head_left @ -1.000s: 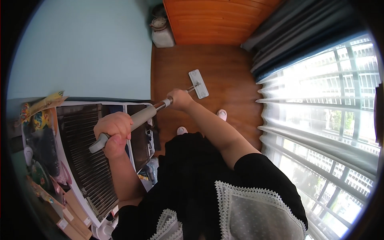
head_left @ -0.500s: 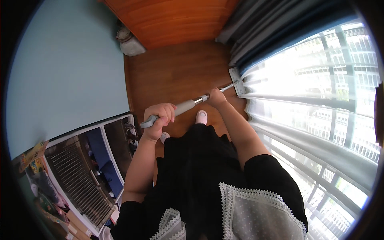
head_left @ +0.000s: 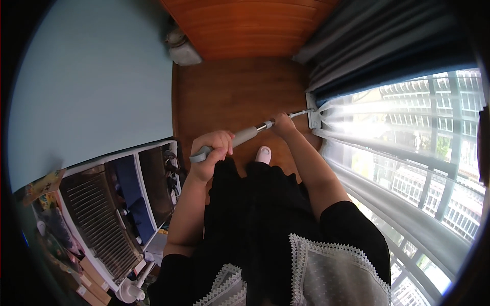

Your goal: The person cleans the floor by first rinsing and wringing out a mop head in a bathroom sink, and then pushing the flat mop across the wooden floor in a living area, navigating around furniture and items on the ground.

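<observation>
At the left, a white open shelf unit [head_left: 127, 204] with dark compartments stands against the pale blue wall [head_left: 92, 86], well apart from the work. Near the middle, the left hand [head_left: 212, 153] has its fingers [head_left: 220, 144] wrapped tight around the near end of a long grey mop handle with a metal shaft [head_left: 245, 136], close to the body; held there, it seems to serve as the steering end of the pole. Farther along and to the right, the right hand [head_left: 283, 124] closes around the shaft where grey grip meets metal, probably to press and guide. The pole runs low and slanted from near left to far right, over the reddish-brown wooden floor [head_left: 235, 86]. Its flat white rectangular mop head [head_left: 313, 109] lies on the floor at the far right, just beside the foot of the dark grey curtains [head_left: 367, 46], touching or nearly touching the sheer white drape [head_left: 377, 153]; I cannot tell which. One pale-slippered foot [head_left: 263, 154] shows between the hands.
</observation>
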Available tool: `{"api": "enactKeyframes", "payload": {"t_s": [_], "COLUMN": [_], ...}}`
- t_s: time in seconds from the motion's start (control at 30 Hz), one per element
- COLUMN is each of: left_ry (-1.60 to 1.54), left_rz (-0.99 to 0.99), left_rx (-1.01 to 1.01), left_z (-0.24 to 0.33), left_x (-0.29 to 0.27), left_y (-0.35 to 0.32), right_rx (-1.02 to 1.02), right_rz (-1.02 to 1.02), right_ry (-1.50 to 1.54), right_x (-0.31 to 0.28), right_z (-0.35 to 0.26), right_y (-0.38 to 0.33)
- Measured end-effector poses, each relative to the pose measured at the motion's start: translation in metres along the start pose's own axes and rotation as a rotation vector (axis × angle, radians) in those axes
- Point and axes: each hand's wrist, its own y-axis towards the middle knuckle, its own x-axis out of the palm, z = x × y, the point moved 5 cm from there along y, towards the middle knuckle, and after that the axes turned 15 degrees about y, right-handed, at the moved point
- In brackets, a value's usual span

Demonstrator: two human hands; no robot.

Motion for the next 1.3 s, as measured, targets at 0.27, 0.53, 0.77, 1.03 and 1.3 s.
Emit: {"api": "enactKeyframes", "payload": {"t_s": [0.27, 0.53, 0.77, 1.03, 1.3], "left_ry": [0.144, 0.147, 0.274, 0.161, -0.002], "left_rz": [0.112, 0.274, 0.221, 0.365, 0.167], "left_rx": [0.113, 0.231, 0.368, 0.244, 0.284], "left_z": [0.043, 0.092, 0.118, 0.109, 0.061], "left_x": [-0.13, -0.253, -0.276, -0.301, -0.204], "left_y": [-0.023, -0.045, -0.046, -0.006, 0.101], "right_rx": [-0.248, -0.438, -0.487, -0.412, -0.225], "right_rz": [-0.051, -0.173, -0.263, -0.38, -0.259], "right_ry": [0.128, 0.295, 0.389, 0.031, 0.017], "right_x": [0.082, 0.189, 0.22, 0.176, 0.054], "right_z": [-0.147, -0.289, -0.346, -0.353, -0.222], "right_y": [0.056, 0.11, 0.127, 0.152, 0.189]}}
